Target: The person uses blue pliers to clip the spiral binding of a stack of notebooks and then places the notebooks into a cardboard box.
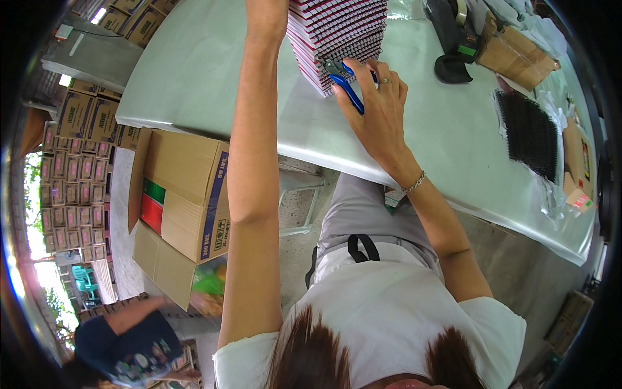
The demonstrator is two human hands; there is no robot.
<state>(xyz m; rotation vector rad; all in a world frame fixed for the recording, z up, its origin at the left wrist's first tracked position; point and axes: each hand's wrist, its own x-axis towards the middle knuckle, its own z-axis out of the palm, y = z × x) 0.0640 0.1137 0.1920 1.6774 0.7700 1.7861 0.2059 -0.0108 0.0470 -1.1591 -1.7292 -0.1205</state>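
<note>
Left hand (267, 10), top centre: cropped by upper edge; fingers out of frame, grip indeterminable. Wire-bound stack (343, 29): far end cropped likewise. Blue-handled pliers (350, 96): second handle partly covered by right hand (382, 113). Carton (184, 159), left: right edge hidden behind left forearm (254, 162). Co-worker (133, 347), lower left: blurred, partly lost in dark rim.

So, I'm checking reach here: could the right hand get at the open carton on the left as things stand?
Probably not easily: the left arm lies between the right hand and the carton, and the right hand is holding pliers.
</note>
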